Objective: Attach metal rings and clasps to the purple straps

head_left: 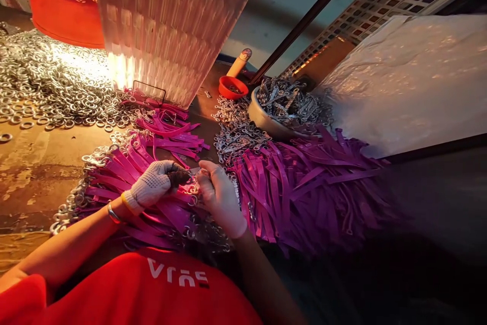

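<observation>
My left hand, in a white dotted glove with dark fingertips, is closed in a pinch above a pile of pink straps. Facing it closely, my right hand, in a plain white glove, also has its thumb and fingers pressed together. Something small and shiny shows between the fingertips, but the fingers mostly cover it. Just under the hands are a metal ring and more strap ends. Silver rings fringe the left ends of the straps.
Loose metal rings are heaped at the left under a red lamp. A ribbed translucent sheet stands ahead. To the right are purple straps, a bowl of metal hooks, a small red bowl and a white plastic-covered bundle.
</observation>
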The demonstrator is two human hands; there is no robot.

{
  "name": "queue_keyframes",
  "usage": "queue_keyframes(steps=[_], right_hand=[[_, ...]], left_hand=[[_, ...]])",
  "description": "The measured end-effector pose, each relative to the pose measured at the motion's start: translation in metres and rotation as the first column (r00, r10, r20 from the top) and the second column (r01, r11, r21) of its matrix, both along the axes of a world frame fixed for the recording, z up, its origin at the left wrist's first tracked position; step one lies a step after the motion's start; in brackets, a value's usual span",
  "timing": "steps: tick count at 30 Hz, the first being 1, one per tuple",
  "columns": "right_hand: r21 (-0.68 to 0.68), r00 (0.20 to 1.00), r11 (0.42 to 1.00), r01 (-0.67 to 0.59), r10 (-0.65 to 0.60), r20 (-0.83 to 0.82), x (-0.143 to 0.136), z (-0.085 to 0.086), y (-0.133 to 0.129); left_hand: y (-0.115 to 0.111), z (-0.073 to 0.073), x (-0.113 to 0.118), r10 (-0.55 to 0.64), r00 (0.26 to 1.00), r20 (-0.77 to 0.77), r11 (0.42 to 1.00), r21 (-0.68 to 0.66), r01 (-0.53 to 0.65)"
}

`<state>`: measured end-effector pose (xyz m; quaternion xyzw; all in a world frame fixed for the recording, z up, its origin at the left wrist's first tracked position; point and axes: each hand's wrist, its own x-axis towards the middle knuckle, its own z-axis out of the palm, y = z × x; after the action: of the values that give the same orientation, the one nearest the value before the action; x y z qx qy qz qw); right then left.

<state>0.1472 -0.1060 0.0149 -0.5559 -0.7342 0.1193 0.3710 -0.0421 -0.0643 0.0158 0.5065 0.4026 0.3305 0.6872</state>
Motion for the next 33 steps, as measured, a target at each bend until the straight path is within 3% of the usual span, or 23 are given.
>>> queue_keyframes(steps=[3, 12, 19, 21, 23, 25, 27, 28, 29, 30, 33], right_hand=[[-0.097, 0.996, 0.993, -0.062, 0.055, -0.070, -0.001, 0.006, -0.001], [-0.110, 0.973, 0.967, -0.232, 0.233, -0.007, -0.006, 0.014, 0.002], [-0.068, 0.930, 0.990, -0.125, 0.141, 0.339, -0.011, 0.018, 0.006], [-0.109, 0.944, 0.991, -0.083, 0.114, 0.311, -0.011, 0.020, 0.007], [-0.228, 0.984, 0.971, -0.076, 0.110, 0.140, -0.010, 0.017, 0.008], [-0.321, 0.999, 0.946, -0.038, 0.037, -0.008, -0.008, 0.010, 0.010], [-0.300, 0.996, 0.952, 0.068, -0.084, -0.042, -0.009, -0.002, 0.011], [-0.258, 0.990, 0.959, 0.118, -0.132, -0.039, -0.010, -0.008, 0.010], [-0.217, 0.987, 0.966, 0.144, -0.156, -0.037, -0.012, -0.015, 0.010], [-0.187, 0.987, 0.971, 0.148, -0.157, -0.034, -0.014, -0.020, 0.009], [-0.163, 0.989, 0.977, 0.138, -0.143, -0.022, -0.020, -0.031, 0.007]], left_hand=[[-0.001, 0.003, -0.001, -0.002, 0.999, -0.046, 0.995, 0.101, 0.007], [-0.001, 0.005, -0.007, -0.140, 0.990, -0.017, 0.984, 0.112, 0.141], [-0.002, 0.009, -0.002, -0.121, 0.990, -0.065, 0.988, 0.090, 0.127], [0.000, 0.008, 0.001, -0.106, 0.993, -0.056, 0.994, 0.015, 0.107], [0.007, 0.009, 0.004, -0.109, 0.994, -0.030, 0.992, -0.060, 0.107], [0.027, 0.012, 0.010, -0.178, 0.980, -0.085, 0.982, -0.080, 0.171], [0.061, 0.017, 0.019, -0.229, 0.907, -0.352, 0.963, 0.053, 0.264], [0.083, 0.020, 0.025, -0.209, 0.834, -0.511, 0.937, 0.139, 0.320], [0.107, 0.023, 0.032, -0.090, 0.736, -0.672, 0.901, 0.260, 0.347], [0.132, 0.025, 0.039, 0.000, 0.684, -0.729, 0.883, 0.322, 0.342], [0.195, 0.022, 0.067, 0.151, 0.614, -0.775, 0.862, 0.407, 0.302]])
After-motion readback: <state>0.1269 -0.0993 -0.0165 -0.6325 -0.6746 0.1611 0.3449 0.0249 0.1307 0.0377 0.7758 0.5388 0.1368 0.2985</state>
